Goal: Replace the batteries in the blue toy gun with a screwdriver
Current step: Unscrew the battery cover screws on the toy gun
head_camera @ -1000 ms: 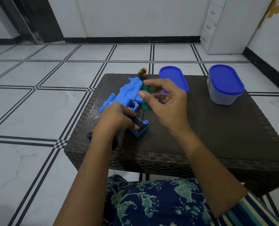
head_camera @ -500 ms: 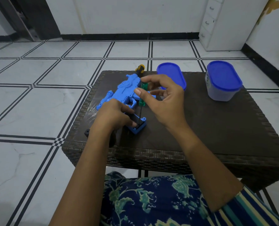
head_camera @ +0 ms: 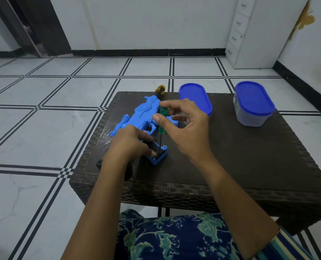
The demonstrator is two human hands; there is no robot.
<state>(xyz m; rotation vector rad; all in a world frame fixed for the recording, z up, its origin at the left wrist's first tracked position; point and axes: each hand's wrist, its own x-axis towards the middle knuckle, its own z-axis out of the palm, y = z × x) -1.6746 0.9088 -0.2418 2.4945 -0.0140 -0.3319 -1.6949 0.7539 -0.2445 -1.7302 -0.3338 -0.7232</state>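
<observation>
Nearest me, below the table's near edge, a dark blue patterned cloth (head_camera: 174, 239) covers the lap. A striped sleeve (head_camera: 287, 246) is cut off by the lower right corner of my feed. Both forearms reach over the near edge of the dark woven table (head_camera: 174, 190).

Toward the near left of the top, the left hand (head_camera: 129, 145) curls down over the grip of the blue toy gun (head_camera: 144, 115), with its fingertips at the black opening in the butt. The hand covers most of the grip, so I cannot tell what lies inside. A dark object (head_camera: 128, 169) shows under that wrist, too hidden to name. A small black piece (head_camera: 99, 163) sits at the left edge.

The right hand (head_camera: 186, 132) pinches the green handle of the screwdriver (head_camera: 163, 121) between thumb and forefinger, the other fingers loosely spread behind it. The tool stands nearly upright, its dark shaft running down to the butt. I lose the tip in shadow against the black part.

The gun lies on its side, slanting from the left edge toward the far edge. Just beyond it, at the far edge, a second screwdriver (head_camera: 159, 90) shows only a yellow and black handle. A blue lid (head_camera: 195, 98) lies flat by the far edge, partly behind the right fingers. A lidded tub (head_camera: 253, 104) stands near the far right corner. Past the table, a white drawer unit (head_camera: 249, 34) stands against the wall, its top cut off.
</observation>
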